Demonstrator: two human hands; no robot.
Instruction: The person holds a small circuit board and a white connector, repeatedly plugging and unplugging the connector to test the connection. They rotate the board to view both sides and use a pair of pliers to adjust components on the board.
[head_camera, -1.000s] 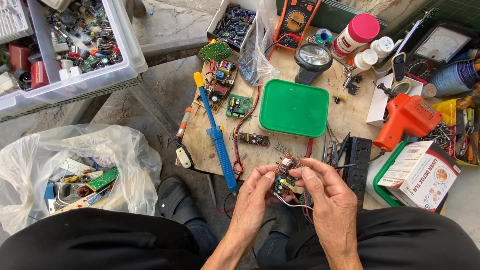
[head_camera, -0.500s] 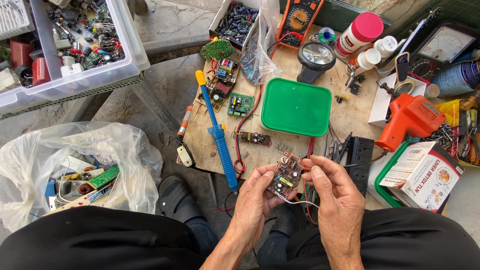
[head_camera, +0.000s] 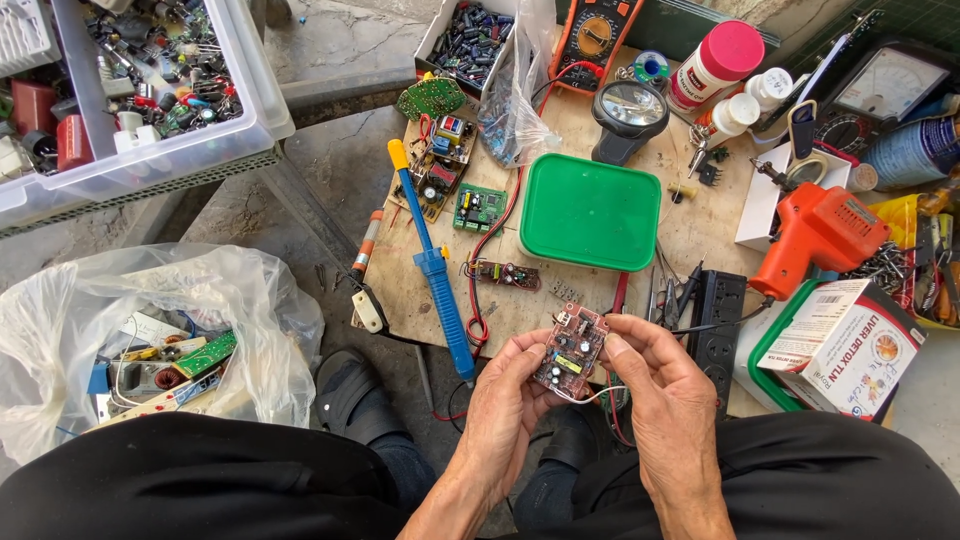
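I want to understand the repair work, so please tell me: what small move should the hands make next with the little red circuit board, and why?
Probably tilt the small red circuit board a little toward the camera. Both the left hand and right hand pinch its edges above the wooden work board, component side up, with thin white wires hanging below, so a closer look at its parts seems likely.

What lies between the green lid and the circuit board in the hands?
In the head view, bare wooden board separates green lid from the held circuit board, crossed by a red wire.
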